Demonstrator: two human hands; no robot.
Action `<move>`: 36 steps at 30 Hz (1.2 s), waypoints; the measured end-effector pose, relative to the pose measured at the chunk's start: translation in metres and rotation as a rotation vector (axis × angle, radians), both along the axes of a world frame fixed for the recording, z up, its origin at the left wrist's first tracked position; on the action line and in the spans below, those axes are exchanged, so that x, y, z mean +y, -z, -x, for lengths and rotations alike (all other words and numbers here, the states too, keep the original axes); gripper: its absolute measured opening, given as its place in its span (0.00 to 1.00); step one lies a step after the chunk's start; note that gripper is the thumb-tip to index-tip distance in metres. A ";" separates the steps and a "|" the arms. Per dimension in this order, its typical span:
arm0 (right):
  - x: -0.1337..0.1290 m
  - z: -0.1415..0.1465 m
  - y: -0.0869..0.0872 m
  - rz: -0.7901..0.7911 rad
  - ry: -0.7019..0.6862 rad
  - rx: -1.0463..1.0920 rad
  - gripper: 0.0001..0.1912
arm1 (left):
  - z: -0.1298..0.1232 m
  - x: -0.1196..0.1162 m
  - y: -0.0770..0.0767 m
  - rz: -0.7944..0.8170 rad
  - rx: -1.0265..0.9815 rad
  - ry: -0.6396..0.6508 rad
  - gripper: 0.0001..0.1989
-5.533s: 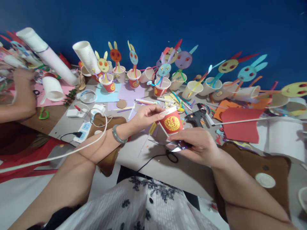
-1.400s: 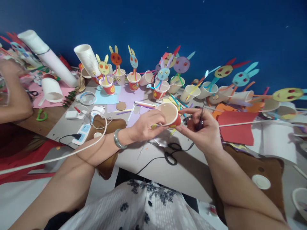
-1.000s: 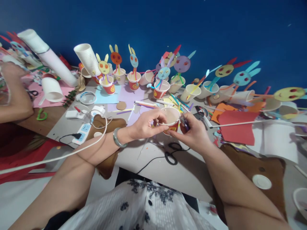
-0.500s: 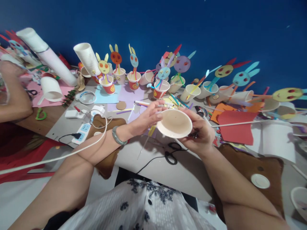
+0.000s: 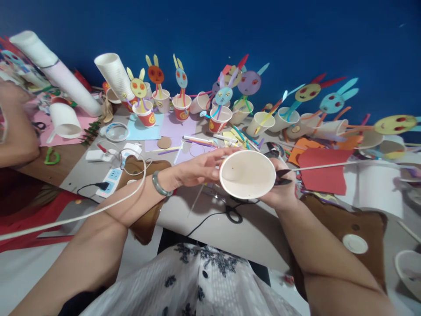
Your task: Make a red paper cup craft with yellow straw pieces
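A white paper cup [image 5: 248, 175] is held up in front of me, its open mouth turned toward me. My left hand [image 5: 205, 166], with a green bangle on the wrist, has its fingers and thumb against the cup's left side. Behind the cup's right side is my right hand [image 5: 283, 188], mostly hidden. It is closed around a dark pointed tool [image 5: 283, 177], whose kind I cannot make out. Whether those fingers also grip the cup is hidden. Below the cup, a black cord [image 5: 210, 218] lies on the table with a loop in it.
Several rabbit-faced paper cups, such as a red one [image 5: 221, 125], line the blue wall. Red paper [image 5: 325, 171] lies right, beside a brown mat [image 5: 348, 219]. A power strip [image 5: 110, 181] and white cable [image 5: 98, 212] are left. Another person's arm [image 5: 16, 127] rests at far left.
The cup has moved slightly right and down, its mouth turned more fully toward me. My left hand now sits flatter against its side. More of the dark tool shows by my right hand.
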State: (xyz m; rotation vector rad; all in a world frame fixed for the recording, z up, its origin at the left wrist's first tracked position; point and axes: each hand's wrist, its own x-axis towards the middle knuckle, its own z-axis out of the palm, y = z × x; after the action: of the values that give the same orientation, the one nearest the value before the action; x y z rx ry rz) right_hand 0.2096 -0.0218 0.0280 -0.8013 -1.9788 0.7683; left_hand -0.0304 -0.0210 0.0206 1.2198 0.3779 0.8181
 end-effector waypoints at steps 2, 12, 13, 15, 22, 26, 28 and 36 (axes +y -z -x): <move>-0.002 0.000 -0.002 0.018 0.015 -0.015 0.24 | 0.000 -0.001 0.000 0.006 0.017 0.014 0.44; 0.000 -0.002 -0.022 -0.228 0.034 -0.056 0.10 | 0.006 0.005 -0.003 -0.176 0.026 -0.220 0.42; -0.002 -0.004 -0.026 -0.240 0.070 -0.023 0.10 | 0.008 0.007 -0.003 -0.216 0.042 -0.271 0.42; -0.005 -0.012 -0.035 -0.231 0.134 -0.017 0.13 | 0.011 0.010 -0.003 -0.299 0.083 -0.358 0.43; -0.022 -0.029 -0.067 -0.248 0.203 -0.449 0.20 | 0.013 0.013 0.001 -0.513 0.129 -0.498 0.42; -0.027 -0.024 -0.067 -0.376 0.275 -0.552 0.14 | 0.014 0.016 0.004 -0.700 0.152 -0.572 0.40; -0.029 -0.019 -0.064 -0.458 0.334 -0.567 0.14 | 0.013 0.017 0.006 -0.796 0.142 -0.617 0.40; -0.031 -0.003 -0.046 -0.649 0.516 -0.594 0.17 | 0.005 0.012 0.014 -0.842 0.085 -0.783 0.42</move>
State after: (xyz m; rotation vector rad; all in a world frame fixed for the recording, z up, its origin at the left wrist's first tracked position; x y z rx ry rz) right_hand 0.2127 -0.0531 0.0738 -1.1315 -2.1726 -0.4553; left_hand -0.0352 -0.0095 0.0063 1.9228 0.6285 1.7082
